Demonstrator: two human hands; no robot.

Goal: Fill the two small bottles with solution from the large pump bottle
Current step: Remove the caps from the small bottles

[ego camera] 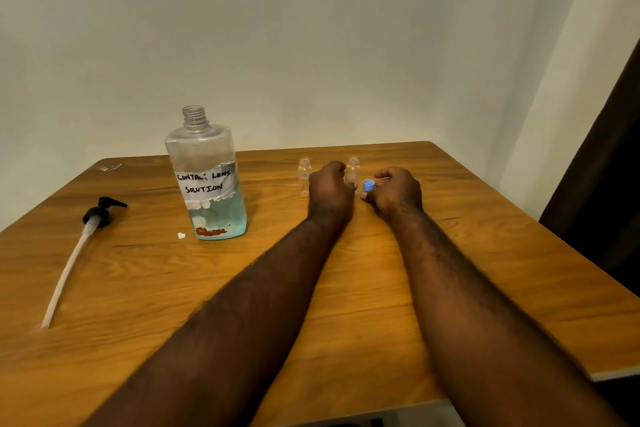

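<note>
The large clear bottle (207, 177) labelled "contact lens solution" stands uncapped at centre left, about half full of bluish liquid. Its black pump head with a long white tube (79, 246) lies flat on the table to the left. Two small clear bottles stand uncapped at the far middle, one (304, 177) left of my left hand and one (353, 172) between my hands. My left hand (330, 189) is curled around the base of the right-hand small bottle. My right hand (398, 191) pinches a small blue cap (369, 185) just beside that bottle.
The wooden table (485, 253) meets a pale wall behind. A tiny white scrap (181, 235) lies by the large bottle's base, and a small clear wrapper (110, 167) rests at the far left corner. A dark curtain (606, 184) hangs at the right.
</note>
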